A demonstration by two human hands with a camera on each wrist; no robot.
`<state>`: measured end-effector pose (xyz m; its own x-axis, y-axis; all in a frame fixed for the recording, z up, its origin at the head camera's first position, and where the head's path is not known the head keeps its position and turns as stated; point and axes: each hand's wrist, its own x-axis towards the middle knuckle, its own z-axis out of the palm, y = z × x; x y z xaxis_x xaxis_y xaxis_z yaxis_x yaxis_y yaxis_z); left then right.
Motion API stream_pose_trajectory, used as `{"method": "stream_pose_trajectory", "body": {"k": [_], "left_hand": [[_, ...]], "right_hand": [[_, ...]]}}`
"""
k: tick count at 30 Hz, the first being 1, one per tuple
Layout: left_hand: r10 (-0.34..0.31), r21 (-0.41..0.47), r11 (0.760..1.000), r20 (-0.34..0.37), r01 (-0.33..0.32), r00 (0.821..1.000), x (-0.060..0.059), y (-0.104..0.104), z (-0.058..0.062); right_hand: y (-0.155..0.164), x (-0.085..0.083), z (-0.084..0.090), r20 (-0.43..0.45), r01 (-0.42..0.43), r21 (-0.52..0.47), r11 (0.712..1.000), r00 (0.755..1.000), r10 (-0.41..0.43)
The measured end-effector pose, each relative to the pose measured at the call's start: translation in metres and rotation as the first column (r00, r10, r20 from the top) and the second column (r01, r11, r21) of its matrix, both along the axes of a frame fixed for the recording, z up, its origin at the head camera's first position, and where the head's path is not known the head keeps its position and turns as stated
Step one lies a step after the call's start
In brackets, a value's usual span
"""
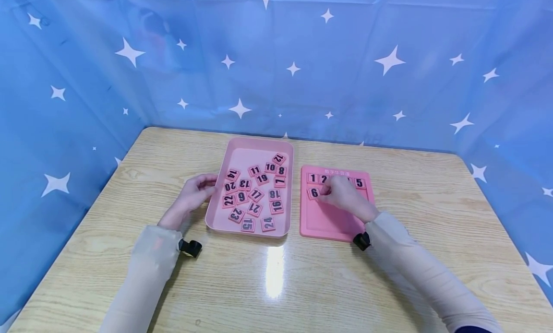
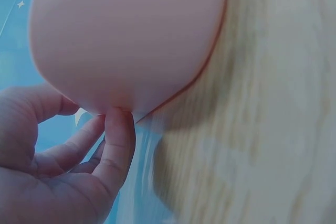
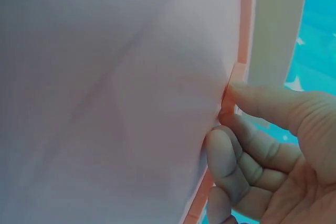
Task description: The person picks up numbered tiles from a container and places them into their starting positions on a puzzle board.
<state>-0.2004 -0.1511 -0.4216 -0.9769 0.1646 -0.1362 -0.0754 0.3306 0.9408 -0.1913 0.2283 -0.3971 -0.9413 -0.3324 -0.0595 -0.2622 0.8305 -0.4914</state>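
Note:
On the right, a pink number-puzzle board (image 1: pixel 317 222) lies on the table with a top row of black-numbered tiles; 1, 2 and 5 are readable. My right hand (image 1: pixel 344 196) covers part of that row. Its thumb and fingers pinch the tile numbered 6 (image 1: pixel 313 193) at the left of the second row; the right wrist view shows this hand (image 3: pixel 273 150) at the board's edge. To the left stands a pale pink tray (image 1: pixel 220 210) of loose number tiles (image 1: pixel 256 195). Fingertips of my left hand (image 1: pixel 192 195) touch the tray's left side, also in the left wrist view (image 2: pixel 68 166).
The wooden table (image 1: pixel 242 285) carries both tray and board, a narrow gap between them. A blue cloth with white stars (image 1: pixel 259 78) hangs behind the table and along its sides. A black strap mount (image 1: pixel 190 247) sits at each wrist.

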Motion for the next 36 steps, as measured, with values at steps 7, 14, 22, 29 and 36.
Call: {"method": "stream_pose_trajectory", "body": {"k": [7, 14, 22, 29, 36], "left_hand": [[-0.001, 0.005, 1.0, 0.005, 0.001, 1.0, 0.001, 0.0, 0.001], [0.004, 0.008, 1.0, 0.012, -0.004, 1.0, 0.001, -0.001, 0.0], [0.003, 0.008, 1.0, 0.028, -0.003, 1.0, 0.0, -0.001, 0.0], [0.009, 0.01, 1.0, 0.042, -0.009, 0.999, 0.001, 0.0, 0.003], [0.014, 0.029, 0.999, 0.044, -0.015, 0.999, 0.0, 0.001, 0.002]], "right_hand": [[-0.003, -0.003, 0.001, 0.013, 0.021, 0.01, 1.0, 1.0, -0.022], [-0.004, -0.008, 0.0, 0.029, 0.046, 0.014, 0.999, 0.999, -0.046], [-0.007, -0.011, 0.002, 0.085, 0.092, 0.024, 0.995, 0.992, -0.094], [-0.012, -0.013, 0.014, 0.096, 0.089, 0.057, 0.994, 0.991, -0.094], [-0.047, -0.02, 0.031, -0.092, -0.088, -0.093, 0.992, 0.993, 0.079]]}}
